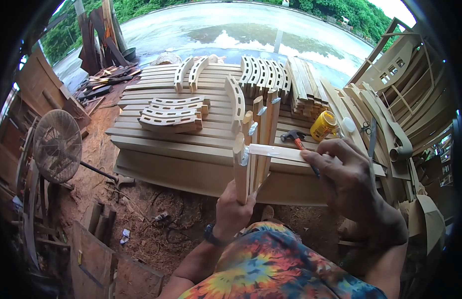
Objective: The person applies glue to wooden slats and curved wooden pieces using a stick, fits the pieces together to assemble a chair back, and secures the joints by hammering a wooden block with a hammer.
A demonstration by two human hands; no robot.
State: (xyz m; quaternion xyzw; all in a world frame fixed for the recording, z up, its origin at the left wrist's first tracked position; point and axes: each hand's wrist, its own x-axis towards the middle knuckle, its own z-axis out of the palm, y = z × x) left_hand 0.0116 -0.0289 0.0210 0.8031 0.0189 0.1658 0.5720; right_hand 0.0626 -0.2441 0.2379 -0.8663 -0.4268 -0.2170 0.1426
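My left hand (234,212) is closed round the lower part of an upright wooden frame (240,174) with several posts. White glue (244,156) coats spots near the post tops. Between the fingers of my right hand (343,172) is a flat pale wooden stick (278,152), its far tip touching the glue on the nearest post. Just beyond my right hand stands an open yellow glue jar (322,126), with its white lid (348,124) beside it. A hammer (294,137) lies on the slatted table behind the stick.
Curved slotted wooden pieces (173,113) lie on the slatted table (161,144), with more at its back (263,72). Stacked boards (306,87) and scissors (365,127) are to the right. A fan (57,145) stands at the left. Wood scraps and shavings cover the floor.
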